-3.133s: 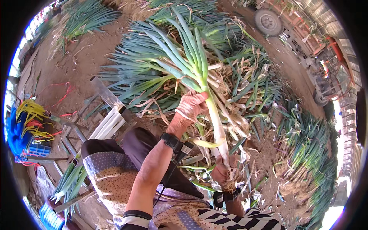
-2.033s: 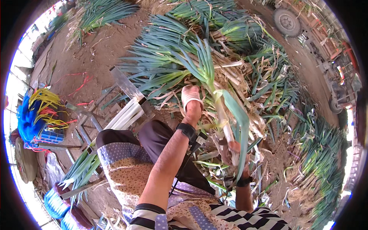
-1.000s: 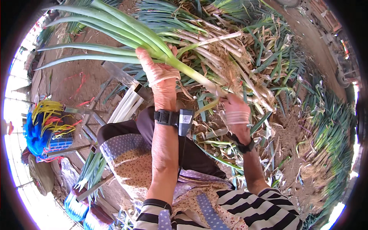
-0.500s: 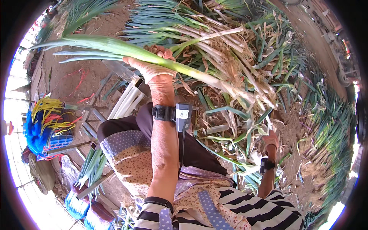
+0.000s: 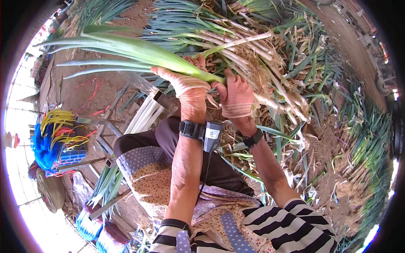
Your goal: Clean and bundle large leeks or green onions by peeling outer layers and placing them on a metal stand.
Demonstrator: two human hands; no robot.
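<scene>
A large green onion (image 5: 166, 57) lies across my left hand (image 5: 185, 82), its fan of leaves pointing to the far left. The left fingers and thumb are wrapped round the upper stalk. Beside it, my right hand (image 5: 237, 96) grips the same stalk farther down, fingers curled and thumb toward the left hand. Its lower white part and root end are mostly hidden by the right hand. Both hands wear pinkish striped gloves with bare fingertips. Right beyond the hands lies a heap of untrimmed green onions (image 5: 236, 59), with rooty ends toward the right.
Peeled white stalks (image 5: 145, 111) rest in a metal frame (image 5: 110, 126) by my left knee. Blue and yellow ties (image 5: 44, 141) hang at the left. Peeled leaf scraps (image 5: 291, 168) litter the ground at right, and a long row of green onions (image 5: 363, 156) lies farther right.
My right hand has come up from the scraps at the lower right and closed on the stalk. My left hand has shifted slightly right and nearer with the green onion.
</scene>
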